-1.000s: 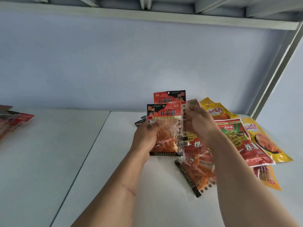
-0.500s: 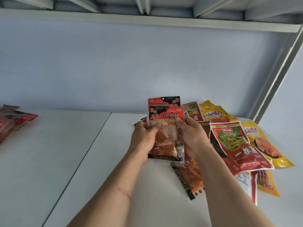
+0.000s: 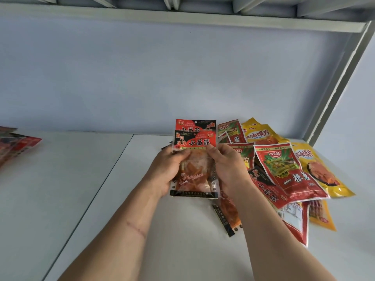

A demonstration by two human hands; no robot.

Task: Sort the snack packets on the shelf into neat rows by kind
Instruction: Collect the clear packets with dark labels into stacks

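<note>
Where packets lie, white shelf.

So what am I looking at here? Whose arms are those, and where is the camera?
There is no machine here. The arms belong to a person, and the camera sits on that person's head, looking down at the hands. There is only this one view. The left hand and the right hand together hold two red and black snack packets, one behind the other. Below is a white shelf. To the right lies a messy pile: red packets with green pictures, yellow packets and more red and black ones. At the far left edge sit a few more red packets.
</note>
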